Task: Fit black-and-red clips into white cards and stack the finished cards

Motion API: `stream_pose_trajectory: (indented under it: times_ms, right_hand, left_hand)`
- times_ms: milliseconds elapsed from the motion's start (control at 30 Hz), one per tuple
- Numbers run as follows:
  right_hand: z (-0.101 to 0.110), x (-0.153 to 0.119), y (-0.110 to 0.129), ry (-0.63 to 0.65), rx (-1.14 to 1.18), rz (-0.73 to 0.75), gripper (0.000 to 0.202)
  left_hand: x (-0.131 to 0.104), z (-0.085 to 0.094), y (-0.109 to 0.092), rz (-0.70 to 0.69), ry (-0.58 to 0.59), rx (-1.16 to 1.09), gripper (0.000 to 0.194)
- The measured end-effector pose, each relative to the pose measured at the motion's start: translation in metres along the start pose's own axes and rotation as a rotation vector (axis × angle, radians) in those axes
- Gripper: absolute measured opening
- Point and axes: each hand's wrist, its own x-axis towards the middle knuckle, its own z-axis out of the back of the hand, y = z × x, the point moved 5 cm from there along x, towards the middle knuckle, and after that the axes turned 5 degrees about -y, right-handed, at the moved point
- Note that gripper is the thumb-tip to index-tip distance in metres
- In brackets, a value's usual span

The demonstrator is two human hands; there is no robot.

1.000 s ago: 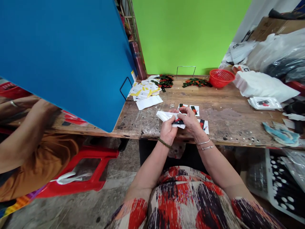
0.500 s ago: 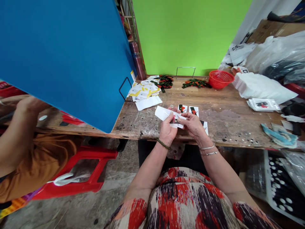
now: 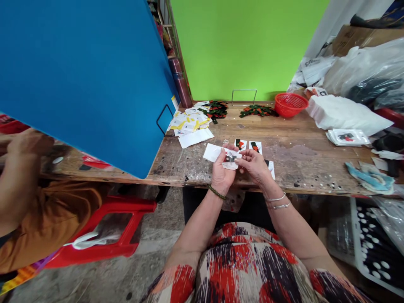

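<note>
A white packet with a clear front lies across my left hand, whose thumb presses on it. Through its clear part a dark and red piece shows. The fingers of my right hand pinch the packet's right end. Just beyond my hands, two white cards with green and orange pieces rest on the table. Another white card is partly hidden behind my right hand.
White and yellow papers are heaped at the back left beside a flask. Green-and-orange pieces lie near a red basket. Filled packets are stacked right. A blue panel separates a co-worker's arm.
The packet has tilted flatter between my hands and its dark piece shows more plainly. My right fingers have shifted slightly at its end. The view has moved a little.
</note>
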Motion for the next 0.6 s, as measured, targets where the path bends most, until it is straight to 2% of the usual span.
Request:
stream_pose_trajectory:
  times_ms: [67, 233, 433, 600]
  right_hand:
    - [0.0, -0.001, 0.0, 0.001, -0.014, -0.023, 0.054]
    - [0.002, -0.001, 0.001, -0.106, -0.018, 0.012, 0.049]
    - [0.003, -0.002, 0.002, 0.041, -0.109, -0.005, 0.035]
    - [0.021, 0.002, 0.011, -0.065, -0.075, 0.025, 0.034]
  left_hand:
    - [-0.001, 0.0, 0.0, -0.006, -0.005, 0.004, 0.018]
    - [-0.003, -0.005, 0.005, -0.006, 0.033, 0.025, 0.022]
    - [-0.007, -0.006, 0.01, -0.016, 0.041, 0.055, 0.026]
    - [-0.01, -0.01, 0.006, 0.006, 0.089, 0.095, 0.028]
